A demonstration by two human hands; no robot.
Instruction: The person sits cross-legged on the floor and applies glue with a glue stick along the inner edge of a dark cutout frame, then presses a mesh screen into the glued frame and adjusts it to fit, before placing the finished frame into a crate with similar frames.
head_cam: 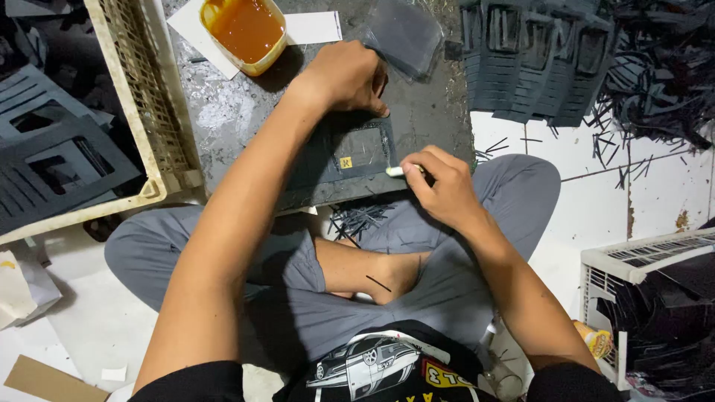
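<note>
Sitting cross-legged on the floor, the person works over a dark, scuffed flat board (246, 112) that rests across the grey-trousered knees and serves as a tabletop. Near its front edge lies a flat black rectangular cut-out piece with a small yellow mark (350, 152). The left hand (346, 74) presses down on the far edge of this piece, knuckles up and fingers curled under; its grip is closed against the piece, pinning it to the board rather than lifting it. The right hand (443, 186) sits just beside the near right corner of the piece, its grip pinched shut around a short white stick-like tool (396, 171), whose tip points left and touches the edge of the piece. At the far side of the board stands a round pale-yellow plastic tub of amber liquid (244, 30), sitting on a white sheet of paper (313, 28). Next to it lies a clear plastic bag (406, 33). A cream plastic lattice crate (145, 104) stands to the left of the board, with flat dark slotted sheets (52, 160) lying beyond it. To the upper right a stack of black slotted pieces (536, 59) lies on the white tiled floor (596, 201), with thin black offcut strips (655, 82) scattered around. A white plastic crate (640, 260) stands at the lower right.
</note>
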